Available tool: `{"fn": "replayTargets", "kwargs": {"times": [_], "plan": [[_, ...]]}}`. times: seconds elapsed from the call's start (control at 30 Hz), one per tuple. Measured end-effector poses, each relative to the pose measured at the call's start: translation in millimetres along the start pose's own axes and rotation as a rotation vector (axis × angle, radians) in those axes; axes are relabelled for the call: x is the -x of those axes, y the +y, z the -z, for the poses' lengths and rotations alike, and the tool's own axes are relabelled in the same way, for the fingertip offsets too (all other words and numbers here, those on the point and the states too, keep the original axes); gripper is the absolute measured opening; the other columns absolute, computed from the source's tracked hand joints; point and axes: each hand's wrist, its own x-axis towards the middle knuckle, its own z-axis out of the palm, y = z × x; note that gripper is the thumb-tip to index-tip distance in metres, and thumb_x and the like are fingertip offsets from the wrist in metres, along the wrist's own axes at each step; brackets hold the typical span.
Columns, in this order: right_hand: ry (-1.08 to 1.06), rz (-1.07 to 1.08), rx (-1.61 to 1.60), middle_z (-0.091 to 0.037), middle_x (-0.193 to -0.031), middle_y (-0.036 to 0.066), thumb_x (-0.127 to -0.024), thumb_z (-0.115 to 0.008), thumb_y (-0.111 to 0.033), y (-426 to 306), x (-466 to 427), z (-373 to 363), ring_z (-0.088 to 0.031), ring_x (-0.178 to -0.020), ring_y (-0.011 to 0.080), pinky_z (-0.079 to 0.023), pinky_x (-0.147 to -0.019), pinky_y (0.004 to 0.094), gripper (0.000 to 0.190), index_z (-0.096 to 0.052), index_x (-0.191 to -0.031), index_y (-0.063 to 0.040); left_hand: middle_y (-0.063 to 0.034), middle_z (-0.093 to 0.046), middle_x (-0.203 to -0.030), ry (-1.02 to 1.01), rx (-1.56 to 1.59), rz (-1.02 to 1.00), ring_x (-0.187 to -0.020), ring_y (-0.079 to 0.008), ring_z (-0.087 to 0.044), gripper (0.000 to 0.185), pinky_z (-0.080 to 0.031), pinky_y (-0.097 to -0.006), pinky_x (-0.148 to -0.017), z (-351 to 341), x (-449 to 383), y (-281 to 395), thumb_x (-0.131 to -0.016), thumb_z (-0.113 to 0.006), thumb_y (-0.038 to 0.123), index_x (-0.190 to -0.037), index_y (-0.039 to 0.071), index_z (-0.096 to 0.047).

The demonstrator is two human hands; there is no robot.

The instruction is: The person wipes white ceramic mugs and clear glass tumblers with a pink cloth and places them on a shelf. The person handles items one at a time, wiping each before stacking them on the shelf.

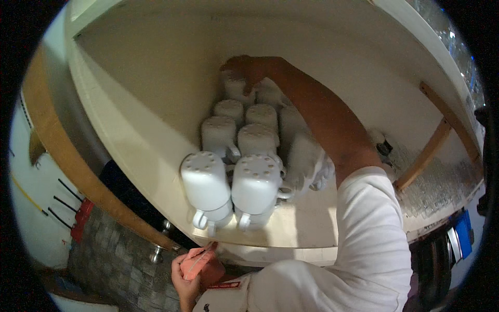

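My left hand (pixel 184 282) grips a folded coral-orange cloth (pixel 199 265) with a pale stripe, just outside the front edge of a cream cupboard shelf (pixel 315 228). Deep inside, my right hand (pixel 249 72) reaches over a white mug (pixel 237 89) in the back row, fingers and thumb spread around its upturned base. White mugs stand upside down in rows before it. Two front mugs, the left one (pixel 206 177) and the right one (pixel 256 179), rest on other mugs, handles towards me. Round dots ring their bases. My forearm hides part of the right-hand rows.
Clear glassware (pixel 432 191) lies at the right beyond a wooden brace (pixel 423 156). An open wooden-edged door (pixel 95 195) with a metal knob (pixel 156 254) stands at the left. Below it are grey floor tiles (pixel 113 257) and a red object (pixel 82 220).
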Motion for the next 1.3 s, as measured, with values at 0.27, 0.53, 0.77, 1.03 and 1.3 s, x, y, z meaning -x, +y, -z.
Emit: {"fn": "replayTargets", "kwargs": {"times": [0.27,0.53,0.77,1.03,1.3], "plan": [[0.296,-0.11,0.127,-0.035,-0.136,0.011,-0.078,-0.064,-0.028,-29.3,162.0,2.4,-0.035,-0.126,0.0263,-0.034,-0.1,0.042,0.06,-0.037,-0.131,-0.016,-0.01,-0.063,-0.086,-0.364,-0.114,-0.125,-0.076,-0.0151,-0.06,0.034,-0.047,-0.0277,-0.068,-27.5,-23.5,23.1,-0.066,-0.072,0.006,-0.096,0.0,-0.057],[0.678,-0.231,-0.481,-0.057,-0.107,0.014,-0.076,-0.065,-0.028,-125.1,279.0,-44.9,-0.056,-0.095,0.0296,-0.045,-0.08,0.0394,0.038,-0.056,-0.107,-0.007,-0.0107,-0.061,-0.099,-0.624,0.118,-0.199,-0.09,-0.0168,-0.057,0.045,-0.046,-0.0287,-0.078,-67.6,-26.7,37.9,-0.065,-0.074,0.009,-0.104,-0.001,-0.054],[0.725,0.116,-0.523,-0.061,-0.098,0.01,-0.068,-0.07,-0.013,-218.3,348.6,-111.5,-0.06,-0.074,0.0224,-0.045,-0.063,0.0321,0.032,-0.059,-0.098,-0.006,-0.0101,-0.042,-0.116,-0.501,0.185,-0.425,-0.106,-0.0214,-0.044,0.064,-0.034,-0.0323,-0.095,-109.3,-9.3,69.7,-0.065,-0.07,0.004,-0.12,0.002,-0.039],[0.741,-0.386,-1.03,-0.052,-0.112,0.014,-0.068,-0.072,-0.012,-213.1,475.7,-139.1,-0.051,-0.102,0.0293,-0.04,-0.088,0.0389,0.052,-0.05,-0.115,-0.002,-0.0099,-0.047,-0.105,-0.402,0.304,-0.458,-0.102,-0.0205,-0.046,0.04,-0.035,-0.0328,-0.093,-177.7,33.4,138.1,-0.069,-0.066,0.004,-0.104,0.004,-0.046],[0.833,-0.537,-1.478,-0.03,-0.136,0.017,-0.073,-0.072,-0.014,-233.5,554.8,-179.2,-0.028,-0.128,0.0263,-0.025,-0.104,0.0352,0.083,-0.02,-0.136,-0.001,-0.0114,-0.045,-0.112,-1.189,0.102,-0.652,-0.106,-0.0203,-0.044,0.055,-0.037,-0.0336,-0.093,-291.4,142.4,174.5,-0.071,-0.069,0.013,-0.117,0.005,-0.04]]}}
